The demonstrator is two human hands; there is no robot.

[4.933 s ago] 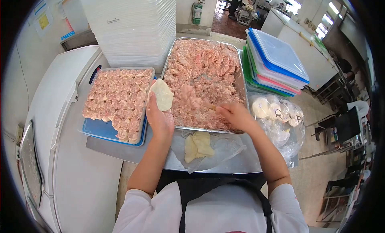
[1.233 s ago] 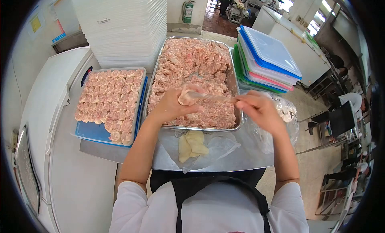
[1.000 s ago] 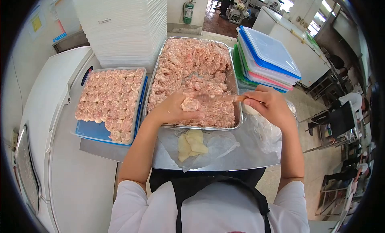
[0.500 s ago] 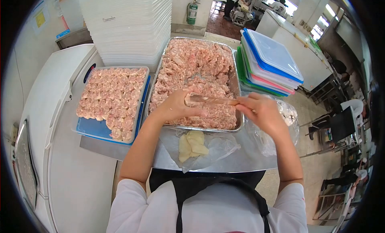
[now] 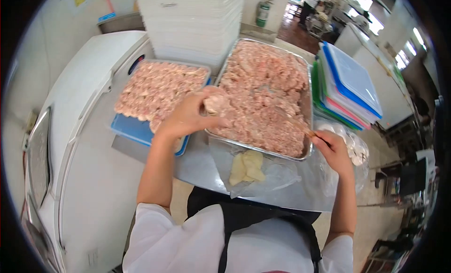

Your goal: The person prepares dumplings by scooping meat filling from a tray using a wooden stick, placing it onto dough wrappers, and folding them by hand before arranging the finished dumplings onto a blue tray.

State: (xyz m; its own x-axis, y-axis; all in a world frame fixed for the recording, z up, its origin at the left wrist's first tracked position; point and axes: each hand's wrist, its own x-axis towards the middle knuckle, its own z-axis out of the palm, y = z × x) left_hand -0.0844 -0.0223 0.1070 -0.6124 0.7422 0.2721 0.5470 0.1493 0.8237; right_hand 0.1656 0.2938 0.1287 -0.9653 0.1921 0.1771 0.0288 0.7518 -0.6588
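Observation:
My left hand [image 5: 181,115] is closed around a meat-filled dumpling [image 5: 216,104], its thumb and fingers cupping the sides, over the left edge of the metal tray [image 5: 306,92]. Ground meat [image 5: 268,80] fills most of that tray. At the tray's right side my right hand [image 5: 334,150] grips the handle of a thin wooden spatula [image 5: 301,125], whose blade is over the meat. Rows of finished dumplings [image 5: 159,87] sit on the left in a clear container on a blue lid [image 5: 130,128]. Pale yellow dumpling wrappers [image 5: 248,167] lie in front on a plastic sheet [image 5: 284,180].
Tall stacked white trays [image 5: 192,28] stand behind the dumplings. Coloured lidded containers [image 5: 352,80] are piled at the right, with a plastic bag [image 5: 361,153] in front. A white chest freezer [image 5: 89,146] flanks the left. A person [image 5: 311,5] stands far back.
My hands have moved apart: the left, with the dumpling, toward the dumpling container, and the right, with the spatula, back to the meat. The view has turned left.

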